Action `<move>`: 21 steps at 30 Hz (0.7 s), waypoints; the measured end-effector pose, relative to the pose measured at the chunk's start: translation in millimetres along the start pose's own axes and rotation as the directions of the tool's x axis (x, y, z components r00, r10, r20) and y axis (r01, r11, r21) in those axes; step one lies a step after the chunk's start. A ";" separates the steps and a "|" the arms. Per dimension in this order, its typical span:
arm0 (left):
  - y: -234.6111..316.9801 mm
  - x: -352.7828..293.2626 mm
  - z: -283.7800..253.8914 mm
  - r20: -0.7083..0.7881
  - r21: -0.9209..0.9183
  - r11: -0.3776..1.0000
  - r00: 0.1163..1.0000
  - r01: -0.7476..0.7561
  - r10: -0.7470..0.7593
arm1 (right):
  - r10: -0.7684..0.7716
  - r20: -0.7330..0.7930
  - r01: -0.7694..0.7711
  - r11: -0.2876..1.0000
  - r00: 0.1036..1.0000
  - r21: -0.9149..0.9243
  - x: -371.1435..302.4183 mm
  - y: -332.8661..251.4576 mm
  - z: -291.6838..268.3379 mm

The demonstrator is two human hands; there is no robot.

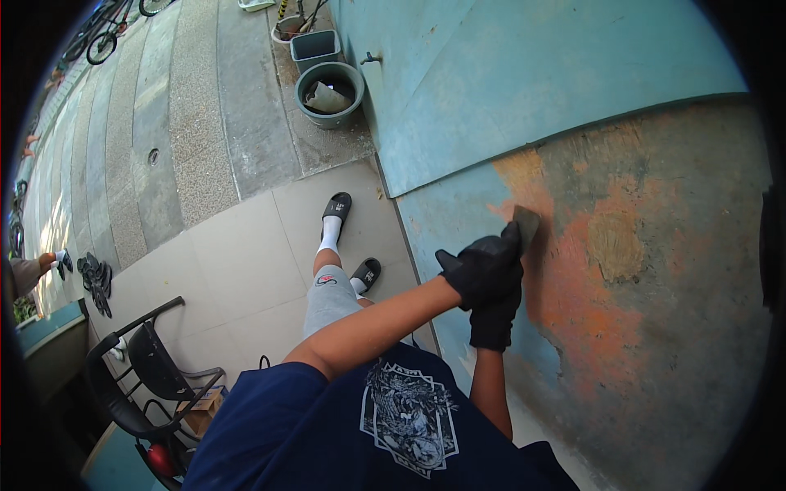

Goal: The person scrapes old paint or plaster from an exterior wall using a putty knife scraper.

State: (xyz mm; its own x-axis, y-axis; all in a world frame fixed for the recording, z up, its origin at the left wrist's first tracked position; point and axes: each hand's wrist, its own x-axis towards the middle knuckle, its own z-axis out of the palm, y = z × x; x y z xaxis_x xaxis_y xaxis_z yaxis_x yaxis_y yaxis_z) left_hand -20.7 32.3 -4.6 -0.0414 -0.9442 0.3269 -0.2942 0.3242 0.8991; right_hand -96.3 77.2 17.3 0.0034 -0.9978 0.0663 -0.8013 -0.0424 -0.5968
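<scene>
Scraped wall: grey broadly exposed, orange residue and blue paint remain

The left hand and right hand, both in black gloves, bunch together around a flat scraper whose blade stands against the wall. They overlap, so I cannot tell how each one's fingers close or which bears the handle.

Around the blade, the low wall band looks partly stripped. Its right side is mostly bare grey; orange residue stays in a broad smear around a rough tan patch. Blue paint still covers the end by the corner, so I judge the work well under way but unfinished. The upper wall panel is blue throughout and seems unscraped.

Farther off, a round tub stands near a wall tap, and bicycles stand beyond the paving.
</scene>
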 end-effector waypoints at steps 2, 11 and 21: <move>-6.5 11.4 -8.2 -0.035 0.015 1.000 0.999 -0.027 0.028 | 0.027 0.047 -0.028 0.999 0.999 0.021 5.0 12.9 3.7; -16.0 15.7 -5.4 -0.027 -0.032 0.999 1.000 -0.008 0.008 | 0.083 0.010 -0.084 0.987 0.996 0.134 2.9 10.7 7.8; -15.0 20.3 -7.9 -0.044 -0.032 0.998 0.998 0.049 -0.051 | 0.082 0.050 -0.091 0.973 0.995 0.211 12.4 34.0 11.7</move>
State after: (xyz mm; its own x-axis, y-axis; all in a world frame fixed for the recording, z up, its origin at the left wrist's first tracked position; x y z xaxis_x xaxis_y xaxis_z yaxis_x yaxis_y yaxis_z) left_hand -9.6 8.7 -9.2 0.0160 -0.9559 0.2934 -0.2654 0.2788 0.9229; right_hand -116.5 62.8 -11.5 -0.0323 -0.9992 -0.0229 -0.6540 0.0385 -0.7555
